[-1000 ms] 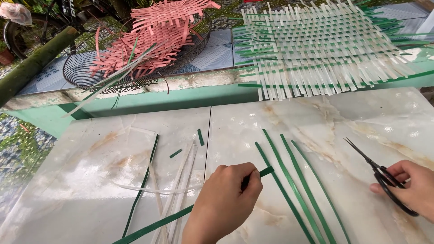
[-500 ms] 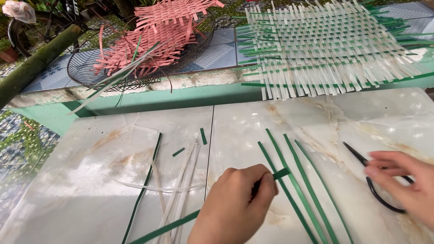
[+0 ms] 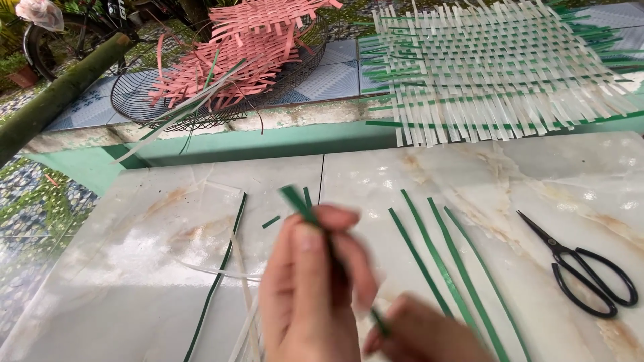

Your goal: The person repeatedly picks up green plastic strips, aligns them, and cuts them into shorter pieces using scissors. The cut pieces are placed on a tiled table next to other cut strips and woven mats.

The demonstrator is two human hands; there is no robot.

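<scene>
My left hand is raised near the camera, fingers pinched around a narrow green strip that sticks up past my fingertips. My right hand sits low in the frame and touches the lower end of that same strip; both hands are motion-blurred. Black scissors lie alone on the marble tabletop to the right, with no hand on them. Three long green strips lie side by side on the marble between my hands and the scissors.
A white-and-green woven mat lies on the ledge behind the table. A wire basket with pink woven strips stands at back left. A green strip, pale strips and short green offcuts lie on the left marble.
My right hand has put the scissors down on the marble and come over to the green strip. My left hand has lifted the strip up toward the camera.
</scene>
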